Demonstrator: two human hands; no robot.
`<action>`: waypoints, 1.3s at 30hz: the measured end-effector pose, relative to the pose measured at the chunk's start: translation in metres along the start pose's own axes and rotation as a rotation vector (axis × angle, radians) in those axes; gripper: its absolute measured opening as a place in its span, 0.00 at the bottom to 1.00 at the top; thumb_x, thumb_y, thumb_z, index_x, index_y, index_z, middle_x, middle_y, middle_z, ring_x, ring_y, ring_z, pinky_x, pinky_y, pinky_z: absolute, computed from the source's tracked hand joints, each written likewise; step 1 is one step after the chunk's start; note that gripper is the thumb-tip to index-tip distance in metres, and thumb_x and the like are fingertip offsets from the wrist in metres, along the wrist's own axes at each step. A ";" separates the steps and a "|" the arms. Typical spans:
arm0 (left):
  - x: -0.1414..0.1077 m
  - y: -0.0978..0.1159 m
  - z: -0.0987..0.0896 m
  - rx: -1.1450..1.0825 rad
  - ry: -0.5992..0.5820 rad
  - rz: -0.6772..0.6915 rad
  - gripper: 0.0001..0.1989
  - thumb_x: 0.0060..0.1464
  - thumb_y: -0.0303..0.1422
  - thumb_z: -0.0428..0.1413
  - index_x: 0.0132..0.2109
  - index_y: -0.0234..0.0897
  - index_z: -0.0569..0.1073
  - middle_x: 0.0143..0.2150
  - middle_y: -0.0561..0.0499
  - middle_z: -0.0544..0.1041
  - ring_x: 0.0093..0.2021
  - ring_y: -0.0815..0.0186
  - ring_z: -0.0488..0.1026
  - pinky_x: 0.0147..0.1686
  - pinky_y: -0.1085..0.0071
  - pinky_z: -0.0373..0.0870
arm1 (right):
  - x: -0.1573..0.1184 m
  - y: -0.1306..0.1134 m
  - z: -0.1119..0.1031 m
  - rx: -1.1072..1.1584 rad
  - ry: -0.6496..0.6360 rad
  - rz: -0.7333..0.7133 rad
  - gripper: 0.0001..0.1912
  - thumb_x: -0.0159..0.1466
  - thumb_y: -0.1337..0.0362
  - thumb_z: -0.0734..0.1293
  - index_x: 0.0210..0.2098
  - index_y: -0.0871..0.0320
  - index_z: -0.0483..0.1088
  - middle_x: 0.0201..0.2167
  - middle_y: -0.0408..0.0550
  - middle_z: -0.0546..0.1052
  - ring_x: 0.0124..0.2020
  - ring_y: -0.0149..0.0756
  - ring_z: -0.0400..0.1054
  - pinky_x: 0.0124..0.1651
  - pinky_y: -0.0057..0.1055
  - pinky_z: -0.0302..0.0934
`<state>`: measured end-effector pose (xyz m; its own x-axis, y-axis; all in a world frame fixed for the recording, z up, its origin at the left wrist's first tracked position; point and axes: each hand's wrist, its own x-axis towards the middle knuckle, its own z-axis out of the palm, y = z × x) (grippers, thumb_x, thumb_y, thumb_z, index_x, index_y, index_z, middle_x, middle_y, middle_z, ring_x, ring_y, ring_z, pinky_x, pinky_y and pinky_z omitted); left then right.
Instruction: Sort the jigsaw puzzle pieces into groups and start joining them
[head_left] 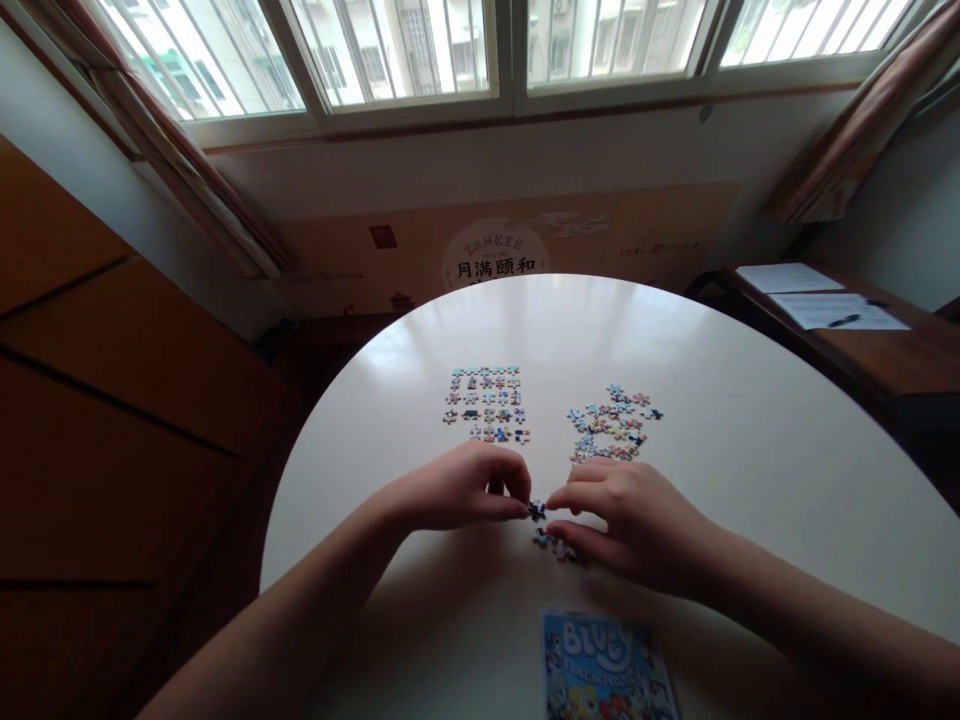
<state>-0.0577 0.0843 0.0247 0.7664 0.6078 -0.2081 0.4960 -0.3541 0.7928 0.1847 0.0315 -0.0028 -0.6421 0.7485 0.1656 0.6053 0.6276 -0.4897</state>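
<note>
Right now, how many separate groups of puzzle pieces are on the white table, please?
3: the neat rows beyond the left hand, the loose pile beyond the right hand, and the small cluster near both hands. The right hand may hide more pieces.

- Glossy white round worktop (pixel 720 460), plain, with pale reflections.
- Small cardboard jigsaw pieces in rows (pixel 487 398): pale blue-green in the far row, mixed pink, blue and dark patches in the others.
- Loose heap of cardboard jigsaw pieces (pixel 611 428): light blue, yellow, pink, some dark blue.
- Flat rectangular blue picture sheet (pixel 607 668): whitish "BLUEY" lettering, multicoloured figures.
- Orange-brown wooden panels (pixel 90 400), dark lines between.
</note>
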 end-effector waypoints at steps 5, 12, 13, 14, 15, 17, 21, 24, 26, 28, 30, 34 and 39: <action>-0.001 -0.005 -0.004 -0.113 -0.012 -0.141 0.05 0.54 0.30 0.60 0.38 0.35 0.78 0.32 0.51 0.80 0.31 0.68 0.73 0.31 0.72 0.68 | 0.001 0.008 0.000 -0.059 0.041 -0.015 0.08 0.68 0.63 0.65 0.40 0.53 0.79 0.32 0.45 0.79 0.34 0.36 0.69 0.36 0.33 0.54; -0.006 -0.010 -0.007 0.033 -0.014 -0.263 0.09 0.51 0.31 0.60 0.41 0.37 0.78 0.34 0.52 0.81 0.33 0.65 0.76 0.32 0.72 0.69 | 0.001 0.015 -0.004 -0.064 -0.007 -0.092 0.10 0.67 0.69 0.64 0.40 0.54 0.78 0.31 0.45 0.78 0.32 0.34 0.67 0.34 0.32 0.53; -0.006 -0.009 -0.007 0.067 -0.007 -0.261 0.08 0.51 0.31 0.60 0.40 0.38 0.78 0.34 0.52 0.81 0.34 0.65 0.76 0.32 0.72 0.69 | 0.000 0.014 -0.005 -0.051 -0.029 -0.115 0.11 0.66 0.70 0.64 0.40 0.53 0.79 0.31 0.44 0.78 0.31 0.33 0.67 0.33 0.32 0.53; -0.006 -0.008 -0.007 0.094 -0.004 -0.259 0.08 0.50 0.31 0.60 0.39 0.38 0.78 0.33 0.52 0.80 0.33 0.65 0.75 0.31 0.73 0.68 | 0.000 0.014 -0.005 -0.037 -0.051 -0.136 0.13 0.64 0.71 0.64 0.41 0.52 0.79 0.31 0.44 0.78 0.31 0.33 0.67 0.33 0.31 0.52; -0.006 -0.007 -0.006 0.115 -0.003 -0.259 0.07 0.50 0.32 0.60 0.39 0.37 0.78 0.33 0.53 0.80 0.33 0.66 0.75 0.30 0.73 0.67 | -0.001 0.014 -0.005 -0.028 -0.072 -0.156 0.15 0.63 0.73 0.64 0.42 0.50 0.79 0.32 0.43 0.78 0.31 0.32 0.67 0.32 0.31 0.52; -0.006 -0.005 -0.006 0.154 0.000 -0.258 0.07 0.50 0.32 0.60 0.38 0.37 0.78 0.32 0.53 0.79 0.32 0.66 0.74 0.29 0.73 0.65 | -0.001 0.013 -0.004 -0.030 -0.101 -0.180 0.19 0.61 0.74 0.64 0.43 0.47 0.79 0.33 0.42 0.78 0.31 0.32 0.67 0.32 0.31 0.50; -0.006 -0.005 -0.005 0.224 0.019 -0.229 0.06 0.51 0.34 0.59 0.37 0.39 0.78 0.32 0.54 0.78 0.32 0.67 0.73 0.29 0.73 0.63 | -0.001 0.014 -0.002 -0.082 -0.131 -0.192 0.21 0.58 0.76 0.64 0.42 0.45 0.79 0.34 0.42 0.76 0.31 0.32 0.65 0.31 0.31 0.48; -0.006 -0.006 -0.005 0.245 -0.004 -0.161 0.06 0.54 0.32 0.59 0.39 0.39 0.79 0.30 0.54 0.77 0.30 0.68 0.72 0.30 0.72 0.63 | -0.001 0.016 0.000 -0.102 -0.124 -0.186 0.21 0.58 0.76 0.64 0.41 0.45 0.79 0.34 0.42 0.76 0.31 0.32 0.64 0.31 0.31 0.47; -0.006 -0.005 -0.006 0.253 -0.025 -0.090 0.07 0.55 0.30 0.59 0.40 0.39 0.80 0.30 0.54 0.77 0.30 0.69 0.71 0.31 0.73 0.64 | -0.001 0.017 0.000 -0.106 -0.114 -0.181 0.20 0.60 0.75 0.64 0.41 0.45 0.79 0.34 0.42 0.76 0.31 0.32 0.64 0.31 0.31 0.47; -0.006 -0.004 -0.005 0.273 -0.027 -0.024 0.09 0.54 0.28 0.60 0.42 0.41 0.81 0.32 0.54 0.77 0.31 0.69 0.71 0.33 0.73 0.64 | -0.001 0.018 -0.001 -0.115 -0.103 -0.174 0.19 0.62 0.74 0.64 0.42 0.45 0.79 0.35 0.43 0.76 0.31 0.32 0.64 0.31 0.31 0.47; -0.005 -0.003 -0.003 0.301 -0.024 0.029 0.13 0.54 0.26 0.61 0.45 0.44 0.82 0.34 0.54 0.77 0.33 0.70 0.72 0.35 0.73 0.65 | -0.001 0.018 -0.003 -0.122 -0.090 -0.172 0.19 0.63 0.74 0.63 0.42 0.46 0.80 0.34 0.43 0.75 0.31 0.31 0.63 0.31 0.31 0.47; -0.004 -0.001 0.002 0.360 -0.032 0.067 0.15 0.54 0.25 0.61 0.45 0.49 0.84 0.37 0.53 0.77 0.34 0.69 0.73 0.37 0.74 0.65 | -0.001 0.015 -0.007 -0.145 -0.092 -0.209 0.21 0.64 0.74 0.62 0.44 0.44 0.79 0.34 0.43 0.75 0.31 0.31 0.63 0.32 0.32 0.46; -0.006 0.000 0.002 0.425 0.005 0.072 0.16 0.56 0.27 0.61 0.48 0.51 0.83 0.36 0.52 0.77 0.33 0.68 0.72 0.34 0.74 0.65 | 0.001 0.013 -0.006 -0.195 -0.163 -0.243 0.19 0.65 0.72 0.64 0.45 0.42 0.79 0.32 0.43 0.72 0.30 0.32 0.60 0.32 0.32 0.45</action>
<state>-0.0614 0.0793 0.0251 0.8035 0.5741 -0.1574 0.5665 -0.6561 0.4987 0.1948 0.0412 -0.0041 -0.8355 0.5383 0.1107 0.4941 0.8239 -0.2775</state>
